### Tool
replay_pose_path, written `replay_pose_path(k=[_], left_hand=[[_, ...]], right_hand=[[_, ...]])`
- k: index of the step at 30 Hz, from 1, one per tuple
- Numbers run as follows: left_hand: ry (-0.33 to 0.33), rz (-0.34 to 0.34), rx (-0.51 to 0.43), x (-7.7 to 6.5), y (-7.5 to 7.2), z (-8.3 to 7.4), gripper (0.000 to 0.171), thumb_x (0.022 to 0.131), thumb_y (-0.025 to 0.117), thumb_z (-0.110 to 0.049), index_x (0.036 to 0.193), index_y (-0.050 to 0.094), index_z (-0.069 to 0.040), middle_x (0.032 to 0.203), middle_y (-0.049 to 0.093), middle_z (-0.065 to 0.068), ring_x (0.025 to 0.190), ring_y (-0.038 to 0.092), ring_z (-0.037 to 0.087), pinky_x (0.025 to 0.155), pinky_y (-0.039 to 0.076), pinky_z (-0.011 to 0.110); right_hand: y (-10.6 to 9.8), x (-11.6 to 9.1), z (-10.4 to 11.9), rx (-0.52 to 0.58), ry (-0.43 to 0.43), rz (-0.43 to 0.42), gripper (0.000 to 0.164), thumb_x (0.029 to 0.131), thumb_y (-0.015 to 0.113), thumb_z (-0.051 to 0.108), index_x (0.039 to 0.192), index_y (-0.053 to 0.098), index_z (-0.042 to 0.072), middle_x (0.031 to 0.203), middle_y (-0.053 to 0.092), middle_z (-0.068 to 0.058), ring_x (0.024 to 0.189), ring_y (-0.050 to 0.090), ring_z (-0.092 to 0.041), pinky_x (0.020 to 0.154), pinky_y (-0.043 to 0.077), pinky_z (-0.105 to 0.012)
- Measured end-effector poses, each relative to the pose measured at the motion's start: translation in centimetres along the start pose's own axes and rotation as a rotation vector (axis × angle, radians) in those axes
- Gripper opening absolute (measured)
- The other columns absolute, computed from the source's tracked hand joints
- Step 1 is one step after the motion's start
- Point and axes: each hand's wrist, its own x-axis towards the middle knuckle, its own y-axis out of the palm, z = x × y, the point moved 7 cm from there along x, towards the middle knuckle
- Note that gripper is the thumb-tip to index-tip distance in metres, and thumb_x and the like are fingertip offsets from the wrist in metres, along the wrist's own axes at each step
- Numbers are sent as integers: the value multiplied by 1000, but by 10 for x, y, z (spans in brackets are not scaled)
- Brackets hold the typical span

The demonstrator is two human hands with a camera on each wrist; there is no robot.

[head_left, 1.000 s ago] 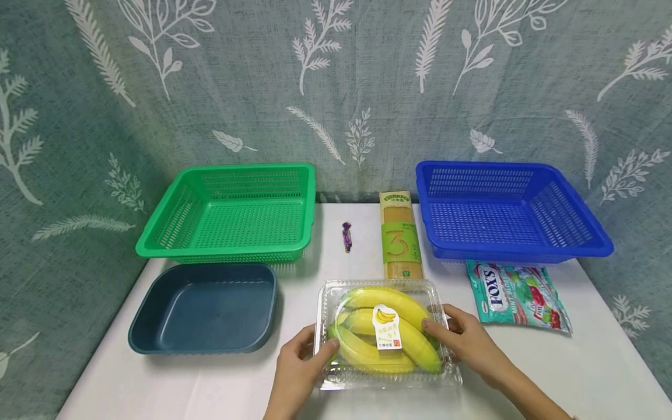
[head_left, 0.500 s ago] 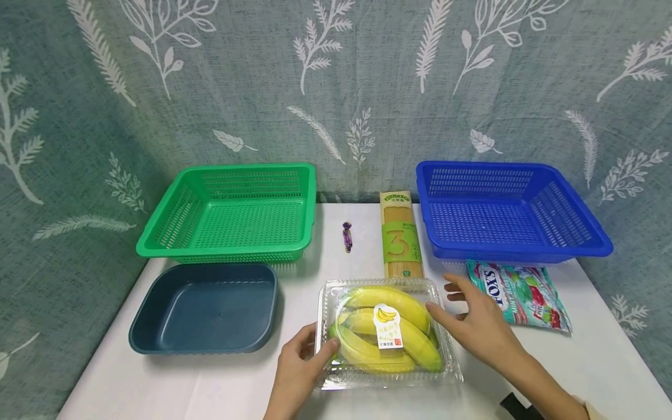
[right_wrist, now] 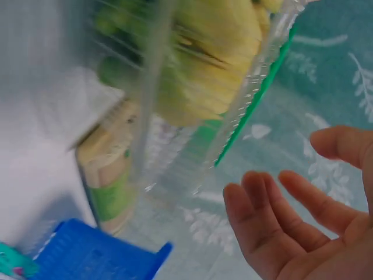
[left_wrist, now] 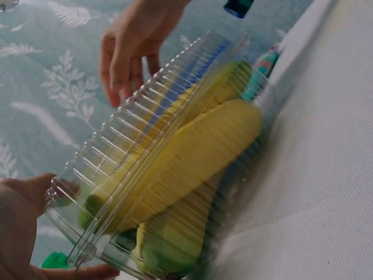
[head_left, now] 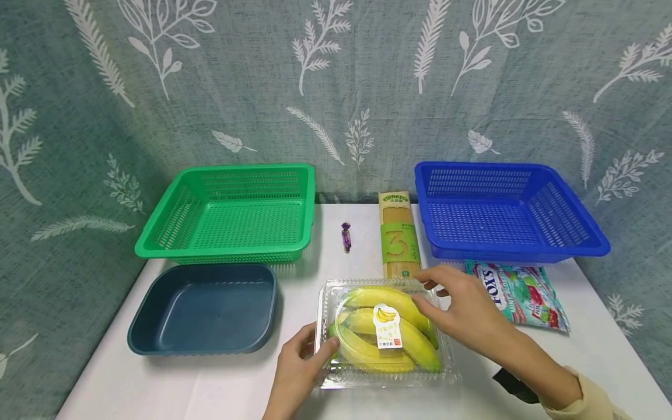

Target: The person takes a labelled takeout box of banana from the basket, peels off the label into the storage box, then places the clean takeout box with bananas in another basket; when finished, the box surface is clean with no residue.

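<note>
A clear plastic clamshell box (head_left: 378, 380) stands at the front middle of the white table. Several yellow bananas (head_left: 417, 345) with greenish tips lie inside, under a white label (head_left: 387, 328) on the lid. My left hand (head_left: 300, 363) grips the box's left edge, thumb on top and fingers below, as the left wrist view also shows. Over the far right corner of the lid hovers my right hand (head_left: 464, 303), its fingers relaxed and holding nothing. In the right wrist view, a gap separates the right fingertips (right_wrist: 237, 195) from the box wall (right_wrist: 157, 81).
A green basket (head_left: 226, 255) and a dark blue tub (head_left: 202, 352) stand at left, a blue basket (head_left: 514, 252) at back right. Behind the box lie a spaghetti pack (head_left: 400, 236) and a purple wrapped candy (head_left: 346, 238). A Fox's candy bag (head_left: 535, 300) lies at right.
My right hand has let go of the box's right side, lifted away to the right, then come back over its far right corner. My left hand and the box stay put.
</note>
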Motion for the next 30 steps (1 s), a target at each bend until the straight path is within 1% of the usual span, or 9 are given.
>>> replay_pose_path(k=[4, 6, 11, 17, 23, 28, 30], left_hand=[[2, -6, 2, 0, -1, 0, 51, 89, 76, -36, 129, 64, -6, 121, 67, 9, 110, 64, 28, 88, 53, 43], [3, -5, -5, 0, -1, 0, 51, 88, 76, -35, 129, 64, -6, 121, 67, 9, 110, 64, 28, 88, 53, 43], [-1, -3, -14, 0, -1, 0, 52, 88, 76, -35, 129, 64, -6, 121, 67, 9, 109, 64, 27, 88, 53, 41], [0, -10, 0, -1, -2, -2, 52, 88, 76, -36, 129, 65, -6, 121, 67, 8, 109, 64, 26, 92, 51, 46], [4, -9, 12, -3, -2, -3, 52, 87, 76, -37, 129, 65, -7, 121, 67, 9, 109, 64, 28, 94, 50, 50], [8, -14, 14, -3, -3, -4, 50, 88, 76, -37, 127, 66, -7, 120, 67, 8, 109, 65, 28, 94, 49, 50], [7, -18, 12, -3, -4, -4, 50, 88, 76, -37, 127, 66, -7, 121, 67, 9, 110, 64, 28, 95, 49, 50]], right_hand=[[10, 9, 17, 37, -88, 64, 30, 85, 80, 10, 114, 71, 11, 105, 68, 3, 88, 65, -16, 70, 57, -31], [15, 13, 25, 38, -133, 83, 30, 84, 80, 9, 113, 72, 10, 106, 69, 2, 87, 66, -14, 70, 57, -30], [23, 20, 38, -38, -213, 109, 29, 84, 80, 13, 112, 73, 10, 105, 68, 3, 86, 65, -13, 71, 55, -30], [34, 25, 44, -116, -243, 183, 26, 87, 78, 17, 111, 73, 9, 106, 68, 0, 89, 66, -16, 74, 55, -33], [45, 27, 42, -181, -233, 258, 23, 86, 77, 16, 107, 74, 9, 104, 67, -1, 93, 65, -18, 79, 55, -38], [51, 28, 42, -199, -243, 303, 22, 86, 76, 14, 107, 75, 9, 103, 68, -1, 92, 64, -18, 78, 55, -37], [53, 29, 43, -195, -255, 317, 21, 86, 76, 14, 107, 75, 9, 102, 68, -1, 89, 64, -16, 75, 55, -35]])
